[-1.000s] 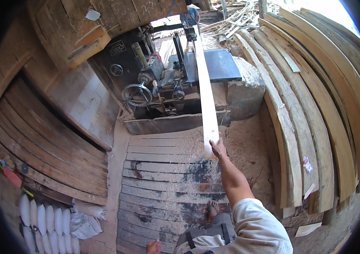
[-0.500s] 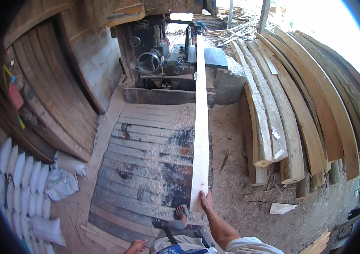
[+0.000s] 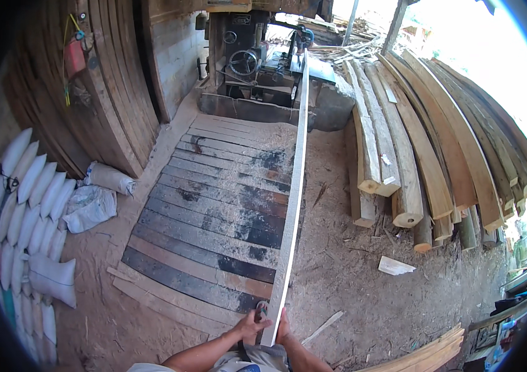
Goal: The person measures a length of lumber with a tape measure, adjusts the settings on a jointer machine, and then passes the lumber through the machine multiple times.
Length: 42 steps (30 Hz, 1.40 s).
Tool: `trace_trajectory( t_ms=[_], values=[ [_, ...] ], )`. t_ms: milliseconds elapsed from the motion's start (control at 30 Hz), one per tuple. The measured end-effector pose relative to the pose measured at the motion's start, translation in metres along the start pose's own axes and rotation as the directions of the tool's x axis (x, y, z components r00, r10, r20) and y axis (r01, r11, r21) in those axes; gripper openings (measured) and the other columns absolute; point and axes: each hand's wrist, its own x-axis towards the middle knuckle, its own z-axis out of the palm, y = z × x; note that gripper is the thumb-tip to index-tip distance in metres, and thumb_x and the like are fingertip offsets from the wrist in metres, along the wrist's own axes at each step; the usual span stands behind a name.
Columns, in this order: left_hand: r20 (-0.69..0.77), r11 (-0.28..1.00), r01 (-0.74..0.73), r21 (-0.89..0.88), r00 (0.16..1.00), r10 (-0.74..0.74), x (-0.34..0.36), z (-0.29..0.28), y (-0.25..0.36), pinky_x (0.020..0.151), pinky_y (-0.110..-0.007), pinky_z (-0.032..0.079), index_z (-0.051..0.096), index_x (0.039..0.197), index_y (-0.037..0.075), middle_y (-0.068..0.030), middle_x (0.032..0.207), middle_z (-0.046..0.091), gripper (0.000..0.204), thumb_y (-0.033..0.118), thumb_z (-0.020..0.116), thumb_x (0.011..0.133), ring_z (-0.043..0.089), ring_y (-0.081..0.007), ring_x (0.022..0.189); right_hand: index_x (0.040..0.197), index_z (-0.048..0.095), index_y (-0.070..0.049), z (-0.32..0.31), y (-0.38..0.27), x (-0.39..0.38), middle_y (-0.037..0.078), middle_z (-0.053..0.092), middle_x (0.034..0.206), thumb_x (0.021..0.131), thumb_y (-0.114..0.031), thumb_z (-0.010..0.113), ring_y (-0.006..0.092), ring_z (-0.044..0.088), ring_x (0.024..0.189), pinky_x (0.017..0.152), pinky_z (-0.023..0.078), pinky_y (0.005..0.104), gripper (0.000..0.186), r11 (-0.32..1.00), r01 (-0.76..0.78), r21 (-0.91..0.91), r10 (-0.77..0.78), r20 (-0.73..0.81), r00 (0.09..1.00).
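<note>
In the head view, the right hand lies against the right side of a long pale board near its close end; its fingers are partly hidden, so how tightly they close cannot be told. The left hand, fingers half bent, meets the opposite edge; whether it grips is unclear. Ahead of both hands, the board stretches to the dark machine, passing right of the handwheel.
</note>
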Motion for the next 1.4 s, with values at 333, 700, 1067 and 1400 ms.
trace_trajectory(
  t_ms=[333, 700, 1067, 1400],
  values=[
    [0.003, 0.919, 0.174, -0.353, 0.983, -0.185, -0.230, -0.003, -0.096, 0.090, -0.035, 0.051, 0.057, 0.129, 0.000, -0.0121, 0.113, 0.068, 0.066, 0.038, 0.080, 0.079, 0.065, -0.0228, 0.101, 0.142, 0.041, 0.000, -0.028, 0.168, -0.106, 0.018, 0.057, 0.129, 0.096, -0.071, 0.021, 0.0274, 0.059, 0.108, 0.094, 0.045, 0.0388, 0.087, 0.688, 0.128, -0.715, -0.382, -0.206, 0.901],
    [-0.015, 0.862, 0.230, -0.452, 0.964, -0.265, -0.466, 0.002, -0.213, 0.085, -0.033, 0.053, 0.066, 0.113, -0.002, -0.0121, 0.104, 0.071, 0.048, 0.028, 0.080, 0.078, 0.068, -0.0223, 0.093, 0.152, 0.029, -0.005, 0.052, 0.226, -0.138, 0.011, 0.042, 0.149, 0.104, -0.039, 0.041, 0.0192, 0.038, 0.135, 0.111, 0.027, 0.0286, 0.060, 0.628, 0.512, -0.586, -0.609, 0.038, 0.792],
    [-0.121, 0.954, 0.250, -0.164, 0.955, -0.271, -0.518, 0.031, -0.303, 0.078, -0.032, 0.054, 0.068, 0.109, 0.000, -0.0119, 0.099, 0.072, 0.046, 0.026, 0.083, 0.074, 0.068, -0.0198, 0.087, 0.153, 0.028, -0.008, 0.008, 0.294, -0.176, 0.009, 0.043, 0.149, 0.104, -0.037, 0.041, 0.0172, 0.041, 0.132, 0.110, 0.030, 0.0284, 0.058, 0.567, 0.480, -0.669, -0.565, 0.108, 0.818],
    [-0.418, 0.964, -0.254, -0.081, 0.886, 0.199, -0.424, 0.009, -0.254, 0.038, -0.035, 0.035, 0.072, 0.093, 0.004, -0.0036, 0.065, 0.065, 0.029, 0.033, 0.070, 0.087, 0.048, -0.0164, 0.044, 0.155, 0.026, -0.012, 0.052, 0.223, -0.101, 0.007, 0.044, 0.147, 0.104, -0.036, 0.044, 0.0157, 0.041, 0.129, 0.107, 0.032, 0.0271, 0.059, 0.577, 0.406, -0.709, -0.529, 0.054, 0.847]
  ],
)
